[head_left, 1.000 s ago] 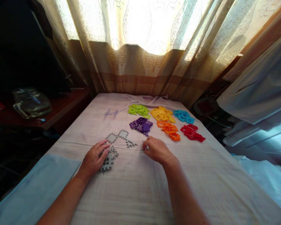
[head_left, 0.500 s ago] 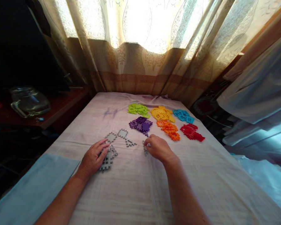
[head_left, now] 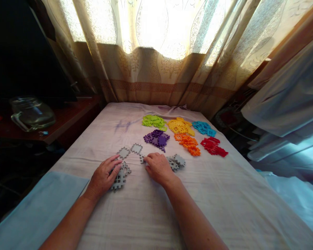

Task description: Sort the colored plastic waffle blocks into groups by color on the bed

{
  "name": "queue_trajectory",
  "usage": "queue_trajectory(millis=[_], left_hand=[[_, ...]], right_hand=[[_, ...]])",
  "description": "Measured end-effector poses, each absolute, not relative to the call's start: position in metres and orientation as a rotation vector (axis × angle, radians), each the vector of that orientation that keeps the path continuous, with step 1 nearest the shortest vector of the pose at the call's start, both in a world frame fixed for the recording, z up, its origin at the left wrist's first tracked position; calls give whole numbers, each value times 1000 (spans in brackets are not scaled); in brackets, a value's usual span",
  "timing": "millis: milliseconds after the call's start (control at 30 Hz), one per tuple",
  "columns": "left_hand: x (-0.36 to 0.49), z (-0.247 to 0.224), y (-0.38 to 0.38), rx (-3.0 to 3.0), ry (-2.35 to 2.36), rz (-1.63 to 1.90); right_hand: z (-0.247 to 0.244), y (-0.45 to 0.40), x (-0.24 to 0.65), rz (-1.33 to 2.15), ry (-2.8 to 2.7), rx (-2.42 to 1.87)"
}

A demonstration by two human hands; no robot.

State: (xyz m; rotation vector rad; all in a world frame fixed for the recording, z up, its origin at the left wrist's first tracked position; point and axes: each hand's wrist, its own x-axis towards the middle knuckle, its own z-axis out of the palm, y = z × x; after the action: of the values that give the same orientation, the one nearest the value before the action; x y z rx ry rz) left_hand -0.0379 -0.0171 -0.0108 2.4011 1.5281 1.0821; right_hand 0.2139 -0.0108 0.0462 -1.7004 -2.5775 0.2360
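Note:
My left hand [head_left: 104, 176] lies with its fingers spread over a small pile of grey toothed building pieces [head_left: 118, 183], partly covering them. My right hand [head_left: 158, 167] has its fingers curled down on a grey triangular building piece [head_left: 142, 159], of which only the left end shows. Between and beyond the hands lie two flat grey square pieces [head_left: 124, 152], nearly corner to corner. Just right of my right hand is another group of grey pieces [head_left: 179, 160], overlapping one another.
Farther back sit piles of building pieces: purple [head_left: 156, 138], lime green [head_left: 153, 121], yellow [head_left: 179, 125], orange [head_left: 187, 143], blue [head_left: 203, 128] and red [head_left: 213, 146]. A glass jug [head_left: 32, 114] stands on a dark side table at left. A curtain [head_left: 151, 73] hangs behind.
My right hand has moved left onto the triangular grey piece, leaving grey pieces in view to its right. My left hand has stayed in place.

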Motion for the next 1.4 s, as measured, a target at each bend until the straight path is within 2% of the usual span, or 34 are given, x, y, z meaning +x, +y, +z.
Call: queue_trajectory(millis=[367, 700, 1167, 1400], left_hand=[[-38, -9, -16, 2391, 1526, 1057], [-39, -10, -16, 2332, 1529, 1058], [-40, -13, -16, 2338, 1532, 1062], [-31, -20, 12, 2239, 1742, 890]], right_hand=[[65, -13, 221, 299, -2595, -1763], [86, -10, 287, 394, -2236, -2091], [90, -12, 287, 404, -2267, -2084], [92, -17, 271, 383, -2319, -1969]])
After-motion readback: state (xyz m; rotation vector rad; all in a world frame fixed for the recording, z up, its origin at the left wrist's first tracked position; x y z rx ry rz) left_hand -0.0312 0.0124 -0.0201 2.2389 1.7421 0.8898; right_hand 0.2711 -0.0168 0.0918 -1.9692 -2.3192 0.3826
